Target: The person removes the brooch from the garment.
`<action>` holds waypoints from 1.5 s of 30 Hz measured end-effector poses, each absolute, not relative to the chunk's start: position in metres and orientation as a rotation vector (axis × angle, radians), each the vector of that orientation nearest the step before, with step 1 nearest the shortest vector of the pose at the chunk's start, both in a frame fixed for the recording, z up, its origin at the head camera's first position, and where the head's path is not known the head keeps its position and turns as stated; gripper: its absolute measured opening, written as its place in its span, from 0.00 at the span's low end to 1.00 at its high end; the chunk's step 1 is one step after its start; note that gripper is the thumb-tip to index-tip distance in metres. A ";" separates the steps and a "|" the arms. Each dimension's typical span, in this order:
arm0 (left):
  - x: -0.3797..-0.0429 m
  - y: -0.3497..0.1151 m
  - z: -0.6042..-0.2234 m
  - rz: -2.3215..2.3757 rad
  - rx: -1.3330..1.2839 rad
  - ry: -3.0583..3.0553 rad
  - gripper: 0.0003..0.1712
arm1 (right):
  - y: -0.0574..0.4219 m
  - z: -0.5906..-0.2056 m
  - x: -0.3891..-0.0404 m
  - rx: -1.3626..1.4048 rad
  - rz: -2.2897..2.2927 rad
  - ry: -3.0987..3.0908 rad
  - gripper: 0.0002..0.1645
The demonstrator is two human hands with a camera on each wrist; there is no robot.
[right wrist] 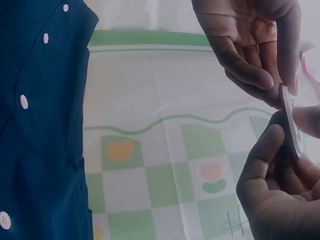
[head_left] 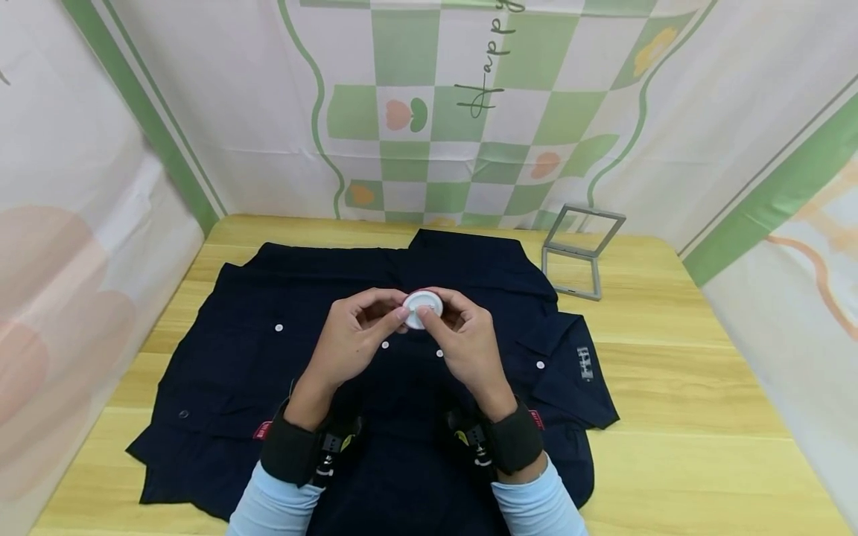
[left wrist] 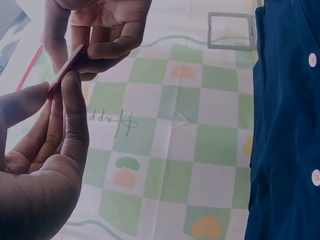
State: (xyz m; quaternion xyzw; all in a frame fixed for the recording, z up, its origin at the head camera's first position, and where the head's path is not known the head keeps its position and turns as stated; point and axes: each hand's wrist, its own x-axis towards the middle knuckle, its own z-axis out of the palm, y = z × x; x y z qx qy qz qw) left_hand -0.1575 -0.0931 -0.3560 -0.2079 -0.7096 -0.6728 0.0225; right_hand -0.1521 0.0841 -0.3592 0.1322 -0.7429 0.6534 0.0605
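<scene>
Between both hands is a small round badge [head_left: 424,304], its white back turned up and its rim red. My left hand [head_left: 353,333] pinches its left edge between thumb and fingers. On the opposite edge my right hand [head_left: 472,341] holds it, thumb pressed on the white back. The left wrist view shows the badge [left wrist: 68,70] edge-on, as a thin red and white disc. Its front is hidden in the head view. Below the hands a dark navy shirt [head_left: 248,357] with white buttons lies spread on the table.
A grey hinged frame [head_left: 573,289] stands opened at the back right of the wooden table [head_left: 697,372], beside the shirt's edge. Behind the table hangs a green and white checked cloth [head_left: 462,126]. Similar cloth walls rise at both sides.
</scene>
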 end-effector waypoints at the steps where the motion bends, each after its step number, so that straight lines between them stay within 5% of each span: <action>1: -0.158 -0.093 -0.356 -2.080 -0.643 -2.202 0.10 | 0.084 -0.360 -0.152 0.398 1.966 -2.252 0.16; 45: -0.161 -0.092 -0.360 -2.041 -0.634 -2.229 0.10 | 0.081 -0.363 -0.153 0.320 1.861 -2.282 0.17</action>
